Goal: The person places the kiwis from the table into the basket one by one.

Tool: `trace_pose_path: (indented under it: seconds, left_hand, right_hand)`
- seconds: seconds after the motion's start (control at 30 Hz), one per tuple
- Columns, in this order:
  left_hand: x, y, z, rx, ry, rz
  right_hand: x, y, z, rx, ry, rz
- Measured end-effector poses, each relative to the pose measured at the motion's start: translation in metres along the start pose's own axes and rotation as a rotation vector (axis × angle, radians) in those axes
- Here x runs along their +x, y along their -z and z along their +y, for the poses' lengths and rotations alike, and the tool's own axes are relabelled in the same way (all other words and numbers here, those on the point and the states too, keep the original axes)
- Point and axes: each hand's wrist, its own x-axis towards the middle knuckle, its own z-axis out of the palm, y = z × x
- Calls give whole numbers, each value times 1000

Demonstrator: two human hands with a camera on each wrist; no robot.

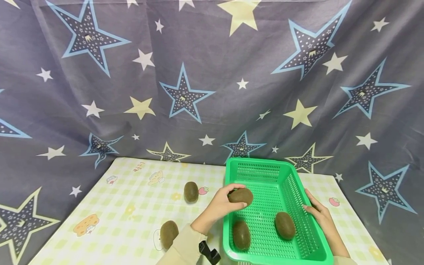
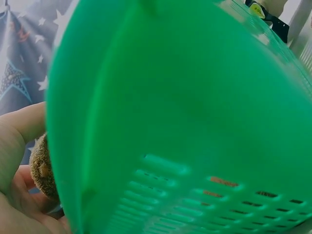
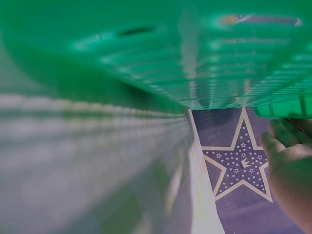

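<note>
My left hand point(image 1: 221, 204) grips a brown, fuzzy kiwifruit point(image 1: 241, 198) over the left side of a green plastic basket point(image 1: 265, 259). In the left wrist view, the basket wall point(image 2: 170, 97) hides most of that kiwifruit point(image 2: 44, 168). Two more kiwifruits lie inside the basket, one at the near left point(image 1: 241, 235), another right of the middle point(image 1: 285, 225). At the basket's right side, my right hand point(image 1: 322, 217) holds the rim, its thumb over the edge and its fingers along the outside.
Left of the basket, two kiwifruits rest on the checked tablecloth point(image 1: 126, 198), one farther back point(image 1: 191, 192) and one near my left sleeve point(image 1: 169, 235). A dark star-patterned curtain point(image 1: 198, 55) hangs behind the table. A small black device point(image 1: 209, 253) is on my left wrist.
</note>
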Motion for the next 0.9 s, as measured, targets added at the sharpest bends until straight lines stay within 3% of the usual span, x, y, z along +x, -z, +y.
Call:
trace_pose_path:
  seconds: [0.9]
  left_hand:
    - [8, -10, 2, -19, 15, 19]
  right_hand:
    - [-1, -1, -1, 24, -22, 7]
